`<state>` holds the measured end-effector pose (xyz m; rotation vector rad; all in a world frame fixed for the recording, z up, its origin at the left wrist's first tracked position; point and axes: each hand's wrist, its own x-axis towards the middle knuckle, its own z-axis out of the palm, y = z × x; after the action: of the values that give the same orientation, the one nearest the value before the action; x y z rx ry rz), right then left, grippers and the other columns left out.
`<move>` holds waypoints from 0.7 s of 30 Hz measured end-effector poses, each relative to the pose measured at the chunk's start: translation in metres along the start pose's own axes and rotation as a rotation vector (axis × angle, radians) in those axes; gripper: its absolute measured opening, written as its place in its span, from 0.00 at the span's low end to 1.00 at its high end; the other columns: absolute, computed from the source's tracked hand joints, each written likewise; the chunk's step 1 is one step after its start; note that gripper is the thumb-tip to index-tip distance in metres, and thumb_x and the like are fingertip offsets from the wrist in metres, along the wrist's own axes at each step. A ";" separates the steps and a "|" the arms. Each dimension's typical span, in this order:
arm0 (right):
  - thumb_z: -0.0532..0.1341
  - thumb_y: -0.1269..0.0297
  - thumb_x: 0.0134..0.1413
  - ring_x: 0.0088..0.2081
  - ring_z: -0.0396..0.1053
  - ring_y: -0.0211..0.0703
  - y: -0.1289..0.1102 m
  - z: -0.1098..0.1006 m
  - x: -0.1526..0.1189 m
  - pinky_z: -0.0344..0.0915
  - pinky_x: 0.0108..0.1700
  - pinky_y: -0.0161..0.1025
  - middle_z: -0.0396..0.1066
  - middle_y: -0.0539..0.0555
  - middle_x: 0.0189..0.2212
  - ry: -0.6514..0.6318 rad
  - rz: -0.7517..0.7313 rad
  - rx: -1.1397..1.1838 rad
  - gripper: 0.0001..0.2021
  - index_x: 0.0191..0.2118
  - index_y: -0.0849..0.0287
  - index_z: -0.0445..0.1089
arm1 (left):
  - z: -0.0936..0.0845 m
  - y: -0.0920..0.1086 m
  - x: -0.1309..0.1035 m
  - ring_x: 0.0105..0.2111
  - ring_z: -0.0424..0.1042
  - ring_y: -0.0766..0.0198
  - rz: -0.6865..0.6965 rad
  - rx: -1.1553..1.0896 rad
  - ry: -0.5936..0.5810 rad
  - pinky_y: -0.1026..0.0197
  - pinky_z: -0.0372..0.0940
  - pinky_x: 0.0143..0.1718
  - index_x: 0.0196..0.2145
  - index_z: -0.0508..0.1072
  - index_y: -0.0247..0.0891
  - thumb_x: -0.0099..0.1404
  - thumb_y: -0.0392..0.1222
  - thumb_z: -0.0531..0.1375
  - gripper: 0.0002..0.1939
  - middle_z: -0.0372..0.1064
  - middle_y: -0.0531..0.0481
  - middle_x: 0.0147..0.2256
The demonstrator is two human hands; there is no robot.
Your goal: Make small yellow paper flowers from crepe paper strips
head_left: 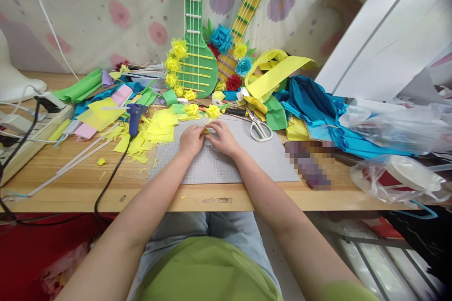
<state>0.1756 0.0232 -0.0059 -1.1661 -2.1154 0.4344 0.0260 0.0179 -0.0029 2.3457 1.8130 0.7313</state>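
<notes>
My left hand (191,140) and my right hand (223,138) meet over the grey cutting mat (212,171). Both are closed, fingertips pinching a small piece of yellow paper (207,129) mostly hidden by the fingers. Just beyond them lie two yellow paper flowers (191,109). White-handled scissors (260,130) rest on the mat to the right of my right hand. Left of the mat are a stack of yellow paper squares (163,124) and a blue glue gun (134,120) with its black cord trailing toward the table edge.
A green paper-covered instrument (197,70) and a yellow one (247,4) lean against the wall. Blue crepe paper (314,103) and a plastic-wrapped cup (399,176) lie right. A power strip (52,117) stands left. Thin white strips (76,160) cross the wooden table.
</notes>
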 end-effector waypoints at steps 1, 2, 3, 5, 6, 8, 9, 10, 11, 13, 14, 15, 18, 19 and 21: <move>0.55 0.62 0.52 0.53 0.57 0.44 0.001 0.000 -0.001 0.55 0.55 0.43 0.61 0.56 0.48 -0.006 0.000 -0.012 0.17 0.49 0.56 0.64 | 0.000 0.000 0.000 0.41 0.67 0.58 0.002 0.000 -0.007 0.59 0.60 0.40 0.39 0.73 0.41 0.61 0.38 0.52 0.12 0.70 0.47 0.37; 0.55 0.63 0.52 0.53 0.56 0.44 0.002 0.000 -0.001 0.54 0.56 0.44 0.61 0.56 0.48 -0.009 0.003 -0.024 0.17 0.49 0.56 0.64 | 0.000 -0.001 0.000 0.41 0.66 0.59 0.004 -0.001 -0.013 0.59 0.60 0.40 0.39 0.73 0.42 0.61 0.38 0.52 0.12 0.70 0.47 0.37; 0.55 0.64 0.52 0.53 0.56 0.45 0.002 -0.001 -0.001 0.54 0.56 0.44 0.61 0.56 0.48 -0.011 0.005 -0.036 0.17 0.49 0.56 0.64 | 0.000 -0.001 0.000 0.41 0.66 0.59 0.006 -0.004 -0.018 0.59 0.60 0.40 0.39 0.73 0.42 0.62 0.39 0.52 0.12 0.70 0.47 0.37; 0.55 0.65 0.52 0.53 0.56 0.45 0.005 -0.002 -0.001 0.53 0.56 0.45 0.61 0.57 0.48 -0.011 0.009 -0.057 0.17 0.49 0.56 0.64 | 0.001 -0.002 0.000 0.41 0.67 0.59 0.011 -0.011 -0.024 0.60 0.60 0.40 0.39 0.74 0.42 0.62 0.40 0.52 0.12 0.70 0.48 0.37; 0.55 0.65 0.52 0.53 0.56 0.45 0.006 -0.002 -0.001 0.53 0.56 0.45 0.61 0.57 0.48 -0.007 0.012 -0.066 0.17 0.49 0.56 0.64 | 0.001 -0.002 0.000 0.41 0.67 0.59 0.011 -0.018 -0.024 0.60 0.60 0.40 0.39 0.74 0.42 0.62 0.40 0.52 0.12 0.70 0.48 0.37; 0.55 0.66 0.52 0.53 0.56 0.46 0.008 -0.003 -0.001 0.54 0.56 0.46 0.60 0.57 0.48 0.002 0.022 -0.087 0.17 0.49 0.56 0.64 | 0.002 -0.003 0.000 0.40 0.67 0.59 0.008 -0.036 -0.019 0.60 0.60 0.39 0.38 0.74 0.42 0.62 0.41 0.52 0.12 0.70 0.48 0.36; 0.55 0.66 0.52 0.53 0.56 0.46 0.009 -0.004 -0.002 0.54 0.55 0.46 0.59 0.57 0.49 0.006 0.026 -0.103 0.17 0.49 0.56 0.64 | 0.002 -0.003 0.000 0.40 0.67 0.60 0.009 -0.045 -0.015 0.60 0.60 0.39 0.38 0.74 0.42 0.62 0.41 0.52 0.12 0.70 0.48 0.36; 0.55 0.67 0.51 0.53 0.56 0.46 0.010 -0.005 -0.002 0.54 0.55 0.46 0.59 0.58 0.49 0.009 0.029 -0.123 0.17 0.49 0.56 0.64 | 0.003 -0.004 0.000 0.40 0.67 0.60 0.011 -0.052 -0.010 0.60 0.60 0.39 0.38 0.74 0.42 0.62 0.42 0.52 0.12 0.70 0.48 0.36; 0.56 0.67 0.50 0.53 0.56 0.47 0.010 -0.005 -0.003 0.55 0.55 0.46 0.58 0.58 0.49 0.011 0.028 -0.146 0.18 0.49 0.57 0.64 | 0.003 -0.004 0.000 0.40 0.67 0.60 0.013 -0.055 -0.004 0.60 0.60 0.39 0.38 0.74 0.42 0.62 0.42 0.52 0.12 0.70 0.48 0.36; 0.58 0.67 0.48 0.52 0.55 0.48 0.009 -0.006 -0.003 0.54 0.55 0.47 0.58 0.59 0.49 0.022 0.010 -0.195 0.17 0.47 0.58 0.65 | 0.004 -0.004 0.000 0.40 0.67 0.60 0.023 -0.052 0.002 0.60 0.60 0.39 0.38 0.74 0.42 0.61 0.41 0.52 0.12 0.70 0.48 0.36; 0.59 0.65 0.48 0.52 0.55 0.49 0.008 -0.007 -0.003 0.54 0.54 0.47 0.58 0.59 0.49 0.031 -0.004 -0.216 0.16 0.45 0.59 0.66 | 0.004 -0.003 0.000 0.40 0.67 0.60 0.031 -0.050 0.002 0.60 0.60 0.39 0.38 0.74 0.41 0.61 0.41 0.52 0.12 0.70 0.48 0.36; 0.59 0.64 0.48 0.52 0.54 0.50 0.007 -0.007 -0.002 0.54 0.54 0.47 0.58 0.59 0.49 0.039 -0.020 -0.234 0.15 0.44 0.58 0.66 | 0.004 -0.003 0.000 0.40 0.67 0.60 0.039 -0.049 -0.001 0.60 0.60 0.39 0.38 0.74 0.41 0.61 0.40 0.52 0.12 0.70 0.48 0.36; 0.59 0.64 0.49 0.50 0.56 0.50 0.005 -0.007 0.000 0.55 0.52 0.48 0.63 0.58 0.46 0.029 -0.040 -0.265 0.09 0.39 0.58 0.67 | 0.002 -0.001 -0.001 0.40 0.67 0.60 0.065 -0.054 -0.010 0.60 0.60 0.40 0.37 0.74 0.41 0.61 0.40 0.52 0.12 0.70 0.47 0.36; 0.58 0.65 0.50 0.48 0.57 0.50 0.004 -0.007 0.000 0.55 0.50 0.47 0.66 0.57 0.43 0.011 -0.031 -0.271 0.08 0.38 0.57 0.67 | 0.001 0.000 -0.001 0.40 0.67 0.60 0.072 -0.056 -0.011 0.60 0.60 0.40 0.37 0.74 0.40 0.61 0.40 0.52 0.12 0.70 0.47 0.36; 0.57 0.66 0.51 0.44 0.60 0.49 0.005 -0.007 0.001 0.56 0.48 0.46 0.69 0.56 0.36 -0.021 -0.004 -0.283 0.06 0.36 0.57 0.68 | 0.000 0.001 -0.002 0.40 0.67 0.60 0.089 -0.063 -0.011 0.60 0.60 0.40 0.37 0.74 0.40 0.60 0.41 0.53 0.11 0.70 0.47 0.36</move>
<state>0.1829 0.0264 -0.0031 -1.3176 -2.2488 0.1473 0.0264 0.0153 -0.0032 2.3975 1.6653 0.7726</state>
